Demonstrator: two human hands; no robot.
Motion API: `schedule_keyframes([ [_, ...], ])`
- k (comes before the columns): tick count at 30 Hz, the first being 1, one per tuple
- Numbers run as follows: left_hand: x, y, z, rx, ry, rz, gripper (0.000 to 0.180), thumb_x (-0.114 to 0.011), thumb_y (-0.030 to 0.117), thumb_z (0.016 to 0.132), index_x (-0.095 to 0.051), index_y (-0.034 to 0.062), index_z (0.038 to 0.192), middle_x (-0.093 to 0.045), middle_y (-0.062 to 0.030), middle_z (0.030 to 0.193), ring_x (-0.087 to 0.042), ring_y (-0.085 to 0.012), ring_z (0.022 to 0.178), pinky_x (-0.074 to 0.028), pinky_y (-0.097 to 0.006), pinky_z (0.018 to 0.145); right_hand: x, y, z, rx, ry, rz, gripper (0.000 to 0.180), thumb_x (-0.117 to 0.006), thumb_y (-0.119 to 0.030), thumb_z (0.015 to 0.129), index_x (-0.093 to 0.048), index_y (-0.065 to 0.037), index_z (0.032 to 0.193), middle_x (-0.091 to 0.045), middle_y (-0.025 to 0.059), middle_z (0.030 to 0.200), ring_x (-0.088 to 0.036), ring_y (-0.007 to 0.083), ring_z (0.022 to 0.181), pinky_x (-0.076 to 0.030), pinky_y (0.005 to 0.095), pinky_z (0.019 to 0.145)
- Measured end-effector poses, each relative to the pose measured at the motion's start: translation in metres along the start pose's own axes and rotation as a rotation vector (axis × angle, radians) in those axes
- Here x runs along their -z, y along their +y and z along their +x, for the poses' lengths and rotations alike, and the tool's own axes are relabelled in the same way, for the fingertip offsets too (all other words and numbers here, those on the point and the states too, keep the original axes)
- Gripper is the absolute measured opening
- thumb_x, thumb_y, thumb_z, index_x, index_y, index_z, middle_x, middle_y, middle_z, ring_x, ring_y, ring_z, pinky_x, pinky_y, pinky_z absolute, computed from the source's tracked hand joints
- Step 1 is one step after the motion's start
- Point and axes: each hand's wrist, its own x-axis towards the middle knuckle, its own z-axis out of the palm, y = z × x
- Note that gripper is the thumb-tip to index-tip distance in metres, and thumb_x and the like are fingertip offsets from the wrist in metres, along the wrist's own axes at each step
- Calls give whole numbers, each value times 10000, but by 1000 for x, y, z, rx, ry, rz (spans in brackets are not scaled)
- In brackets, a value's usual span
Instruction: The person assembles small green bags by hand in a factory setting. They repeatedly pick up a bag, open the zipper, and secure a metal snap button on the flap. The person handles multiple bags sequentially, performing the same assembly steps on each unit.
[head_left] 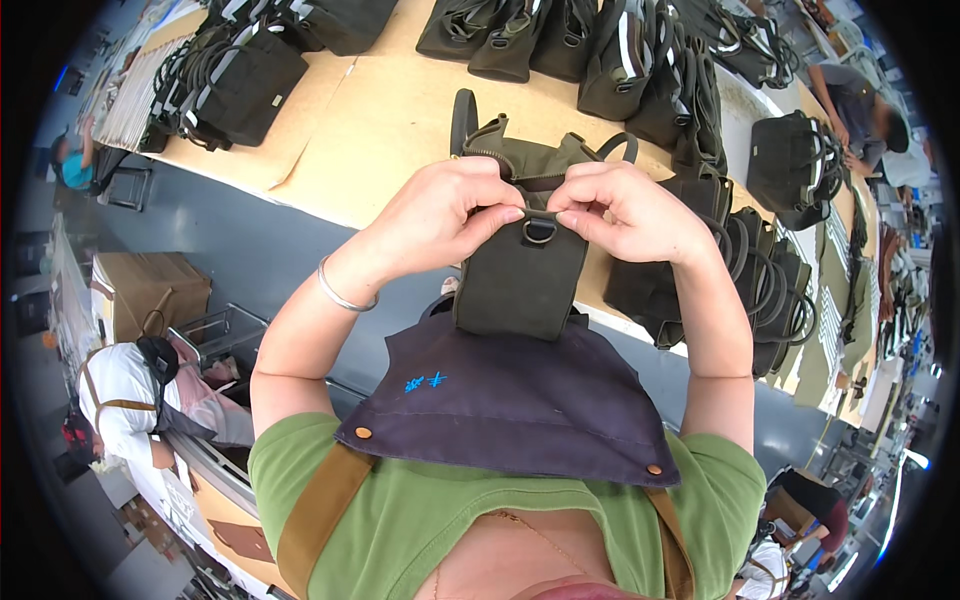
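A dark olive handbag [522,280] stands end-on against my apron at the table's near edge, its zippered top facing away from me. My left hand [447,208] pinches the top edge of its end panel, left of a small metal D-ring [540,231] on a black tab. On the other side of the ring, my right hand [625,210] pinches the same edge between thumb and fingers. Beyond my hands, the bag's zipper [545,183] lies partly in view, and dark handles stick up on both sides. My fingers hide part of the edge.
Rows of similar dark bags [500,45] stand along the far side of the tan table [360,130]. More bags [745,265] crowd close by my right arm. A cardboard box [150,290] and a seated person [125,395] are at left; another person [850,115] works at far right.
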Motion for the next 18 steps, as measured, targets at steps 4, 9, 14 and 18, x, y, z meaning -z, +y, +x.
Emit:
schedule_keyframes([
  [4, 5, 6, 0, 30, -40, -43, 125, -659, 58, 872, -706, 14, 980, -516, -65, 717, -507, -194, 652, -416, -324, 601, -3, -5, -3, -10, 8, 30, 127, -602, -29, 865, -667, 15, 965, -580, 65, 790, -561, 155, 705, -430, 288, 587],
  [9, 16, 11, 1, 43, -128, -55, 138, -653, 54, 874, -706, 6, 992, -524, -61, 721, -514, -179, 664, -419, -319, 614, -4, -16, 0, 6, 4, 88, 106, -617, -17, 854, -667, 10, 944, -576, 55, 762, -553, 147, 679, -419, 279, 578],
  [14, 19, 18, -2, 140, -164, -157, 176, -688, 23, 834, -708, 2, 1008, -565, -48, 730, -555, -156, 655, -443, -298, 591, -7, -16, 0, 68, 33, 84, 71, -641, -21, 845, -667, 0, 908, -565, 47, 731, -538, 142, 642, -401, 280, 554],
  [18, 21, 23, -5, 154, -151, -160, 201, -713, 2, 803, -710, -3, 1004, -624, -62, 767, -608, -159, 655, -464, -286, 576, -8, -19, 0, 92, 22, 42, 52, -647, -19, 837, -663, -10, 886, -555, 42, 718, -523, 144, 604, -389, 284, 527],
])
